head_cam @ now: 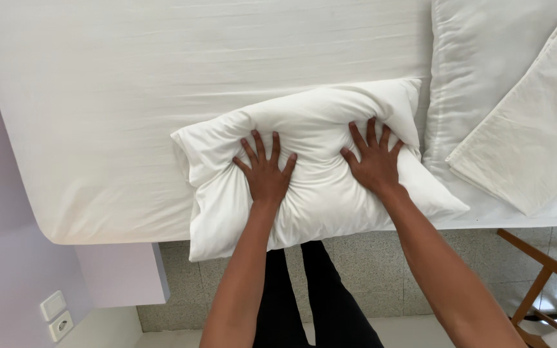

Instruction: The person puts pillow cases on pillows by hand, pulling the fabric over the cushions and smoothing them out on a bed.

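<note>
White cotton fills the view from the head camera as a person presses both hands into a pillow (pixel 317 167) lying at the near edge of a bed (pixel 130 116). The left hand (pixel 267 173) lies flat on the middle of the pillow with its fingers (pixel 258 147) spread apart, sinking into the soft filling. The right hand (pixel 374 162) rests just beside it, toward the pillow's right end, fingers likewise fanned out and pushing down, so that the case bunches into folds between and around the two palms. Neither hand grips anything; both simply bear on the fabric. The pillow's lower corner hangs a little over the bed's near edge, above a speckled floor (pixel 369 277). At the bed's right side sits a second pillow (pixel 465 58), with a folded white sheet (pixel 530 135) laid on top of it. A wooden chair frame (pixel 543 283) shows at the bottom right corner, and a wall socket (pixel 59 319) appears at the bottom left, well apart from the hands
</note>
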